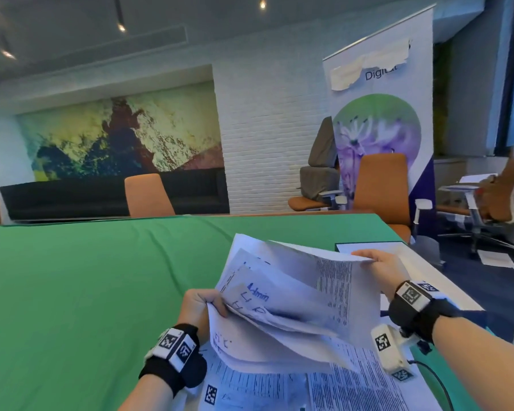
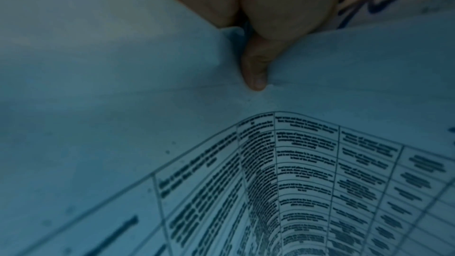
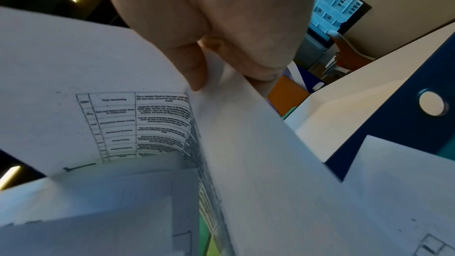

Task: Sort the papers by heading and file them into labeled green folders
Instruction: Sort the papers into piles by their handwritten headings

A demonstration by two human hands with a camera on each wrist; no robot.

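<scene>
Pinching opposite edges, the left hand (image 1: 197, 307) and right hand (image 1: 380, 266) are fanning a sheaf of papers (image 1: 282, 304) above the green table (image 1: 86, 277). Loose sheets (image 1: 353, 387) are lying beneath the grips, a folder (image 1: 428, 277) just beyond the right. Inner pages are sagging and could be slipping free.

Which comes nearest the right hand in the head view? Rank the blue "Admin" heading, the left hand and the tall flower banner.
From the right hand:
1. Blue handwritten "Admin" heading, on the lifted sheets to its left.
2. Left hand, farther left, gripping those sheets.
3. Tall flower banner, standing beyond the table.
</scene>
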